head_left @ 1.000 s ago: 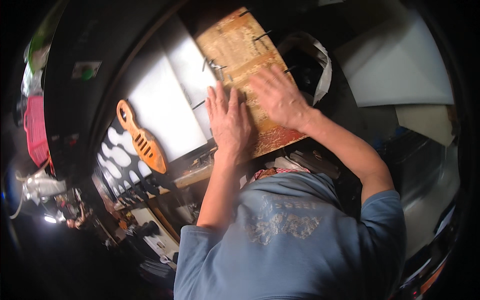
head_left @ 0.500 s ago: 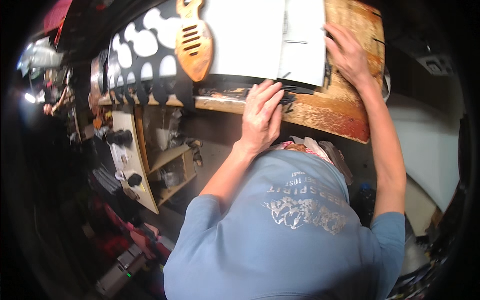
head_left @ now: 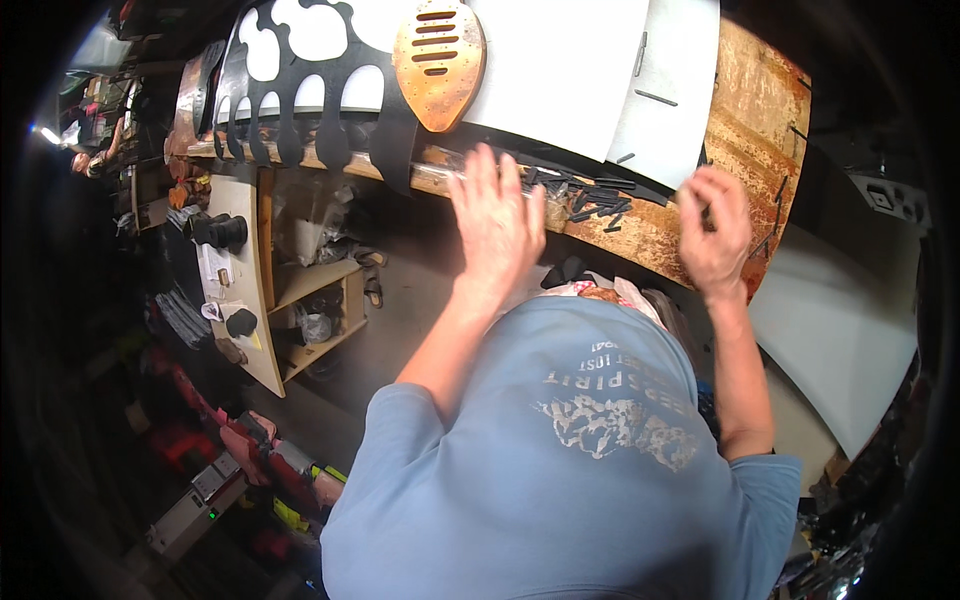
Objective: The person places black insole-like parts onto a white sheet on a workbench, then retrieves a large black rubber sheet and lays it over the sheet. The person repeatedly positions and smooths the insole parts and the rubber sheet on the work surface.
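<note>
My left hand (head_left: 497, 225) is at the front edge of the worn wooden table (head_left: 740, 130), palm down, its fingers open and stretched. Beside its fingertips, short black strips (head_left: 600, 203) lie in a loose heap with some clear plastic film. My right hand (head_left: 716, 235) is over the table's right part with fingers curled together; what they hold, if anything, is hidden. Between and beyond my hands are large white sheets (head_left: 555, 75), a narrower one (head_left: 668, 95) overlapping at the right. A few black strips rest on it.
An orange-brown slotted piece with a pointed end (head_left: 440, 75) lies on the sheets. Left of it, a black sheet with rounded cut-outs (head_left: 392, 135) hangs over the table edge. A wooden shelf unit (head_left: 350, 310) stands below at left; a large pale panel (head_left: 840, 330) leans at right.
My right hand has come back from the sheet's far right edge toward me, its fingers curling. The left hand has shifted off the strips toward the left, fingers spreading. The view has shifted.
</note>
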### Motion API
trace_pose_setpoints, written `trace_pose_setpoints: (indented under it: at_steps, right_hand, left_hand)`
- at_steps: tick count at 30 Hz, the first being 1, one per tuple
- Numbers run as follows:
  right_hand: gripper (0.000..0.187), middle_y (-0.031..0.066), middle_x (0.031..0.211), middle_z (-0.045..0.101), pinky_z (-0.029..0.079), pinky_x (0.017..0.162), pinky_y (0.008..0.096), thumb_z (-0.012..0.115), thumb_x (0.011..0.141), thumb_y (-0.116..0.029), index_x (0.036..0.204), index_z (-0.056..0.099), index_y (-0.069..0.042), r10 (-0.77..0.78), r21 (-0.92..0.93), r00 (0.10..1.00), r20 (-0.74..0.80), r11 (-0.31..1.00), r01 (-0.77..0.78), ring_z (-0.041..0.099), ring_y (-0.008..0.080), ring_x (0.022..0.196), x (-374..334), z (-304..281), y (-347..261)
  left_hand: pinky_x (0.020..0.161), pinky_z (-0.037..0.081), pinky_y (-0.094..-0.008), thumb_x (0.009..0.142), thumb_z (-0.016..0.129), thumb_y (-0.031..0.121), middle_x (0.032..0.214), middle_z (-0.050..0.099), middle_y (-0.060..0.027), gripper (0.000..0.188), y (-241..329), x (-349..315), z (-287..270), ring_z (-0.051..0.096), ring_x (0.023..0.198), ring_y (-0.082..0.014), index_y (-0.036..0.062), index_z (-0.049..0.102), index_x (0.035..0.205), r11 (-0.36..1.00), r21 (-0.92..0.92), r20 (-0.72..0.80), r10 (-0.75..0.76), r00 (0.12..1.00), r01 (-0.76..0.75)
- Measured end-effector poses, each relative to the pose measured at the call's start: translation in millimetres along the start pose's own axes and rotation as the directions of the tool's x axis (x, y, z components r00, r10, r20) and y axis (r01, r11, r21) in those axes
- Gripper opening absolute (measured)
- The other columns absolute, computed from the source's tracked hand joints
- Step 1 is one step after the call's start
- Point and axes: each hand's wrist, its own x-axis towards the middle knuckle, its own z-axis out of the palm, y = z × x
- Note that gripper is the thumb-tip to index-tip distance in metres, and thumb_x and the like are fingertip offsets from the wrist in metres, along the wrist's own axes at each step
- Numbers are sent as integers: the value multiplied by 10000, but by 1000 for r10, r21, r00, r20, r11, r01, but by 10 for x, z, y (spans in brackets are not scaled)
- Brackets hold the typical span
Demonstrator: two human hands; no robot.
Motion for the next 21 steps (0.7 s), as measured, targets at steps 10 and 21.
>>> trace_pose_setpoints:
  at_steps: [10,21]
  right_hand:
    - [663,267,1410,588,445,1169,509,670,789,-37,1425,540,100,-281,294,898,340,938,183,563,423,1328,115,702,-621]
    - [416,160,1274,695,466,1152,496,791,807,-115,1191,713,23,-405,253,838,367,910,330,609,342,1306,14,440,-326]
  left_hand:
    - [1208,368,-567,1004,574,5,1273,705,-162,332,212,-19,-209,663,1221,-360,38,656,1324,849,-524,70,-26,997,59]
    - [1232,285,-628,964,653,11,1380,654,-192,418,180,-112,-137,542,1382,-456,-13,606,1379,941,-337,-51,19,999,-35]
